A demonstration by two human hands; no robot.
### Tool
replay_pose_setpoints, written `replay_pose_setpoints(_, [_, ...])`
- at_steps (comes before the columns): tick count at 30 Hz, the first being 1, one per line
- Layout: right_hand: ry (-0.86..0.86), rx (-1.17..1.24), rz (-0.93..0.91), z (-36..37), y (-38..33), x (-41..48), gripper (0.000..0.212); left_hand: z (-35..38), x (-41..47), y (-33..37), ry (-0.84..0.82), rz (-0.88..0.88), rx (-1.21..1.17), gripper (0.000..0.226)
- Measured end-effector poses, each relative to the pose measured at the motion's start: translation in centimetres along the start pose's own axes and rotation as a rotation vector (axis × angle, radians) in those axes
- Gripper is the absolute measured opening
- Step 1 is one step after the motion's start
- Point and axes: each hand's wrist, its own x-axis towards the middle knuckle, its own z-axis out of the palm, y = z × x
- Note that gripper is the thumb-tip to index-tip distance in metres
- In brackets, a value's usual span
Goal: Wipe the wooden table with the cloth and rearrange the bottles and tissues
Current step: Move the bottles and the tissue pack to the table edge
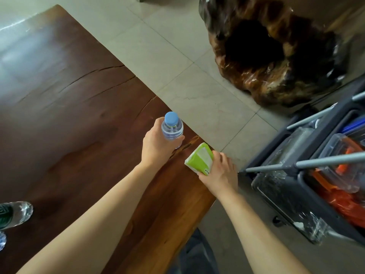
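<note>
1. bottles at far left: a lying water bottle (14,214) with a green label is seen at the left edge of the wooden table (69,125), cut off by the frame; a second bit of clear plastic (2,241) sits just below it, too cropped to identify. thin clear plastic, likely to roll and dent if squeezed; best taken around the mid-body.
2. table surface: dark, glossy, cracked along the grain near the right edge. no cloth is visible anywhere, so wiping status cannot be judged.
3. left hand (156,147): closed around the blue-capped bottle (172,128), held upright near the table's right edge. grip is on the body below the shoulder, thumb on the near side. contact between base and table is hidden by the hand. liquid is visible, so moderate weight is judged; smooth wall, slippery if wet, crushable if over-squeezed. the ribbed upper body is the stiffer hold.
4. right hand (219,171): gripping the green tissue pack (199,160) by its near end, fingers wrapped over the right side, pack tilted at the table's edge. soft, light, compressible; film wrap likely slick. holding across the short sides is judged adequate, little force needed.
5. right of table, on the floor: a carved wood stump (272,52) and a grey cleaning cart (308,184) with clear tubs, well apart from the bottle and the pack.
</note>
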Motion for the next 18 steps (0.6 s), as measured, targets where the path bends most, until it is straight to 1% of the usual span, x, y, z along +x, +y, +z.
replay_pose_setpoints(4, [-0.022, -0.03, -0.021, 0.5, 0.3, 0.5, 0.09, 0.2, 0.2, -0.1, -0.016, -0.001, -0.015, 0.062])
replay_pose_setpoints(5, [-0.035, -0.042, -0.025, 0.5, 0.4, 0.7, 0.095, 0.3, 0.2, -0.2, -0.032, -0.001, -0.014, 0.063])
replay_pose_setpoints(7, [-0.078, -0.071, -0.027, 0.2, 0.6, 0.8, 0.11, 0.2, 0.1, -0.4, -0.06, -0.031, -0.018, 0.068])
replay_pose_setpoints(9, [-0.104, -0.089, -0.057, -0.6, 0.4, 0.9, 0.126, -0.2, -0.2, -0.9, -0.085, -0.06, 0.007, 0.084])
replay_pose_setpoints(11, [-0.089, -0.104, -0.12, -2.0, -0.4, 0.8, 0.129, -1.2, -0.9, -1.7, -0.085, -0.059, 0.08, 0.1])
replay_pose_setpoints(12, [-0.069, -0.118, -0.155, -2.9, -0.9, 0.6, 0.125, -2.1, -1.4, -2.2, -0.066, -0.058, 0.105, 0.1])
replay_pose_setpoints(13, [-0.037, -0.131, -0.195, -3.8, -1.6, 0.3, 0.119, -3.1, -2.1, -2.7, -0.038, -0.06, 0.115, 0.097])
replay_pose_setpoints(15, [0.049, -0.132, -0.288, -5.5, -3.2, -0.4, 0.101, -5.4, -4.0, -3.7, 0.021, -0.074, 0.113, 0.083])
replay_pose_setpoints(18, [0.152, -0.009, -0.451, -6.6, -6.1, -1.8, 0.073, -9.3, -7.6, -5.4, 0.093, -0.115, 0.084, 0.06])
